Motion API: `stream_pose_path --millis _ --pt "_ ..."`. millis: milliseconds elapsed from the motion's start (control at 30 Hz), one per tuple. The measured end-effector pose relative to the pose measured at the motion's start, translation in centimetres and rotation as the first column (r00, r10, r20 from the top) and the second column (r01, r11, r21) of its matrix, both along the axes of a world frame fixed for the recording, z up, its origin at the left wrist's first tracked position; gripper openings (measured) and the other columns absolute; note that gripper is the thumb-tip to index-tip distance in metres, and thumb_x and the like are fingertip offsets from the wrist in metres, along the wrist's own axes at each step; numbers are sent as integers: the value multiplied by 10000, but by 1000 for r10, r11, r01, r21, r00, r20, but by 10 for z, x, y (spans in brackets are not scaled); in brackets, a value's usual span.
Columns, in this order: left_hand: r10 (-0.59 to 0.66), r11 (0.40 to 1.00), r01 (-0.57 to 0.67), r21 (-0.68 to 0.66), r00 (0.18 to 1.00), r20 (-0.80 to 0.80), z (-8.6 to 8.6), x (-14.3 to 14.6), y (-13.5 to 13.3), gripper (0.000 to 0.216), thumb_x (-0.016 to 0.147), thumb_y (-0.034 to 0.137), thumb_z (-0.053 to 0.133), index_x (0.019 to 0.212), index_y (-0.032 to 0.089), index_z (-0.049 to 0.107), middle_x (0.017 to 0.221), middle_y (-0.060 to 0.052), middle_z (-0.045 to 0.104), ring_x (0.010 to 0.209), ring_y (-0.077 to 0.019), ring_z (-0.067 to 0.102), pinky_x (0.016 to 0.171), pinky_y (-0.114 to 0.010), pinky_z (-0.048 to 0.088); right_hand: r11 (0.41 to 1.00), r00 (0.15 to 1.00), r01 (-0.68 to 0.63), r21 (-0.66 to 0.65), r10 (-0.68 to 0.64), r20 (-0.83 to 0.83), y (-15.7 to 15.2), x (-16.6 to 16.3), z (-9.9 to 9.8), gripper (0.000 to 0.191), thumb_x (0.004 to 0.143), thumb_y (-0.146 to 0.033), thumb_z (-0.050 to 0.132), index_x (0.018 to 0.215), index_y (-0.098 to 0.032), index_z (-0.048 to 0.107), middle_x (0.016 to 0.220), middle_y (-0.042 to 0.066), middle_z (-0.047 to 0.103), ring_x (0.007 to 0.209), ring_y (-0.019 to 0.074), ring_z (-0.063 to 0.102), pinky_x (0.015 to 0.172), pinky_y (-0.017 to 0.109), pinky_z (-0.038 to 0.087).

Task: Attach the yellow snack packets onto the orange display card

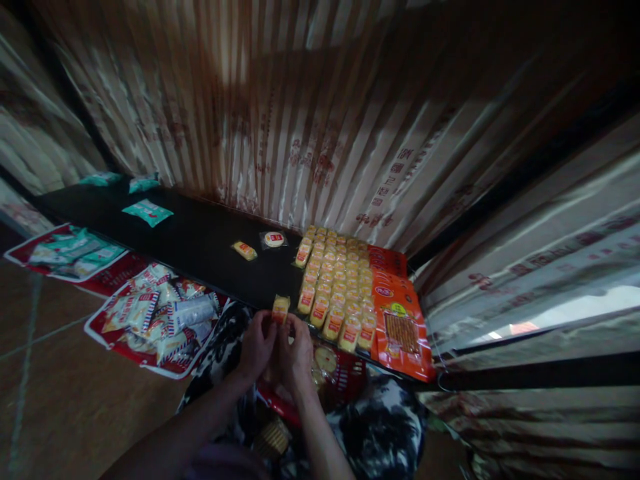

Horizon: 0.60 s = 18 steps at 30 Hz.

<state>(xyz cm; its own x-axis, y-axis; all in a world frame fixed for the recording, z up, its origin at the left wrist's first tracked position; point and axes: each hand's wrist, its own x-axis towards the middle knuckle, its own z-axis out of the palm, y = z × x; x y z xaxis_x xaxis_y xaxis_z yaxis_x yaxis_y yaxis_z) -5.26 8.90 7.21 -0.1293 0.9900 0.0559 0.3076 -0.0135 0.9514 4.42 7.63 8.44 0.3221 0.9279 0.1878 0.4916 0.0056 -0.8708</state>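
Note:
A small yellow wrapped snack (pixel 281 308) with a red label stands upright between my fingertips at the shelf's front edge. My left hand (pixel 259 343) pinches it from the left, and my right hand (pixel 299 350) closes on its right side. Just to the right, packed rows of similar yellow wrapped snacks (pixel 335 287) cover part of the black shelf (pixel 195 227). Farther back lie one loose yellow snack (pixel 245 250) and a round white wrapped snack (pixel 273 240). Below my hands, a red basket (pixel 350 373) holds more wrapped pieces, partly hidden by my right arm.
Orange snack bags (pixel 400 320) lie at the shelf's right end. Several green packets (pixel 149 211) rest at the far left. Red baskets of wrapped snacks (pixel 150 320) and green packets (pixel 75 250) stand in front of the shelf. A printed plastic curtain (pixel 280 120) hangs behind.

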Motion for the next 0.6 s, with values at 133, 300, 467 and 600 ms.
stream_pose_path --millis 133,300,467,600 --pt "1 1000 1 12 995 -104 4 -1 17 169 785 263 516 936 207 568 954 -57 653 932 -206 604 872 -342 452 1000 1000 -13 1 13 9 11 3 9 244 789 -299 504 948 -209 666 841 55 637 754 183 568 720 284 440" --pt "-72 997 72 -31 997 -17 9 1 37 169 803 275 506 946 204 563 945 -42 660 904 -188 612 854 -316 456 998 995 -63 1 62 77 31 3 19 265 774 -224 468 957 -186 656 866 68 646 820 199 569 765 303 432" --pt "-102 994 103 -33 995 19 8 4 55 199 801 288 513 966 199 579 932 -32 667 876 -181 618 839 -304 466 998 995 -61 27 58 83 45 -1 17 291 776 -214 457 1004 -172 634 880 74 652 844 206 576 790 319 443" --pt "-105 994 108 18 988 -115 6 5 69 225 803 260 495 984 185 604 954 -48 656 889 -191 609 848 -346 477 998 996 -48 47 44 75 54 -4 13 343 811 -211 399 1082 -142 598 988 108 647 917 210 573 846 345 442"
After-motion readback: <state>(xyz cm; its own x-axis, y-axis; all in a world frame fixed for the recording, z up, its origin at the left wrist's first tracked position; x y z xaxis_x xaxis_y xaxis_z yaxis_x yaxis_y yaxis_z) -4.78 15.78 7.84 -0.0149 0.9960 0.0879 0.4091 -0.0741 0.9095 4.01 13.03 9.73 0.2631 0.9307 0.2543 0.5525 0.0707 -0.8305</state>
